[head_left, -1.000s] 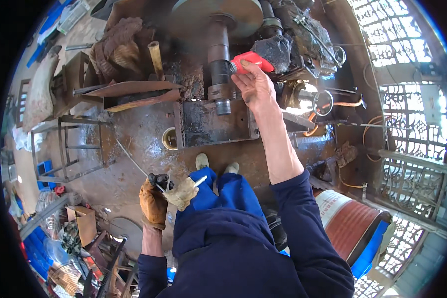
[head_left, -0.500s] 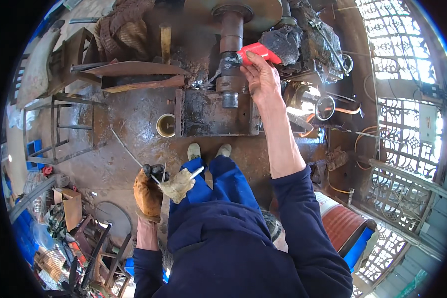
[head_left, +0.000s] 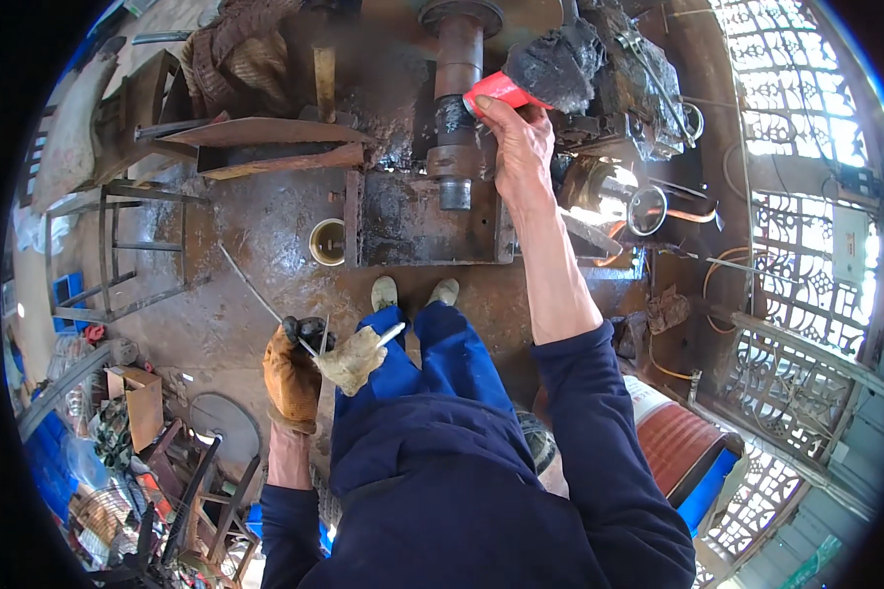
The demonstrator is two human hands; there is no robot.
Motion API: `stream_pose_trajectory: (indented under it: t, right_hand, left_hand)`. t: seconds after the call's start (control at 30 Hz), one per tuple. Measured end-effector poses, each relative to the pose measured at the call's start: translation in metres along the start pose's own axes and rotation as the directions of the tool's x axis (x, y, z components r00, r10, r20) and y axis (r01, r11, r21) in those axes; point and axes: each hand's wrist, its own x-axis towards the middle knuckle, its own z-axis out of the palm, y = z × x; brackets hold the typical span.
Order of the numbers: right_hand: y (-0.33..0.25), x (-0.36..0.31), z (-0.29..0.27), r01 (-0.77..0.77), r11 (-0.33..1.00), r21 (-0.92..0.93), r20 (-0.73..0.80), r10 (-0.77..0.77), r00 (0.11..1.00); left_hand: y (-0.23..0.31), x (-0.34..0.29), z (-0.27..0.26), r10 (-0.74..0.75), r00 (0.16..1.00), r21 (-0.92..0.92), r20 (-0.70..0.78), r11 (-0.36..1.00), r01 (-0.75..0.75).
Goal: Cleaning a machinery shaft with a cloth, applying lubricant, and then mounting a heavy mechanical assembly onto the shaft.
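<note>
My right hand is bare and reaches ahead, its fingers closed on a small red object whose kind I cannot make out. The object's left end is at the dark metal shaft; whether they touch is unclear. A dark, shaggy lump lies just behind it. My left hand, in an orange-brown glove with dark fingertips, is low on the left, closed round a thin metal rod. Beside those fingers hangs a pale, crumpled piece with a white stick-like end.
A metal trough stands under the shaft, with a cup of liquid left of it. Rusty metal plates and a metal frame stand are farther left. A reddish-brown drum stands at my right.
My right hand has shifted slightly, and the red object has turned a little in its fingers, its left end still by the shaft. The left hand has hardly moved.
</note>
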Motion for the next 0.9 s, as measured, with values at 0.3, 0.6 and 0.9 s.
stream_pose_trajectory:
  t: [0.3, 0.6, 0.9]
  right_hand:
    - [-0.011, -0.028, -0.002, 0.005, 0.991, -0.137, -0.026, -0.008, 1.0]
    - [-0.009, -0.034, -0.008, -0.006, 0.985, -0.172, -0.023, 0.002, 1.0]
    - [-0.008, -0.017, 0.007, 0.095, 0.979, -0.179, -0.075, -0.109, 0.991]
  left_hand:
    - [-0.004, 0.005, -0.003, 0.004, 1.0, 0.084, 0.02, 0.996, -0.006]
    - [-0.005, 0.007, -0.001, 0.027, 0.999, 0.101, 0.046, 0.994, -0.032]
    - [-0.004, 0.015, -0.003, 0.092, 0.988, 0.133, 0.125, 0.985, -0.108]
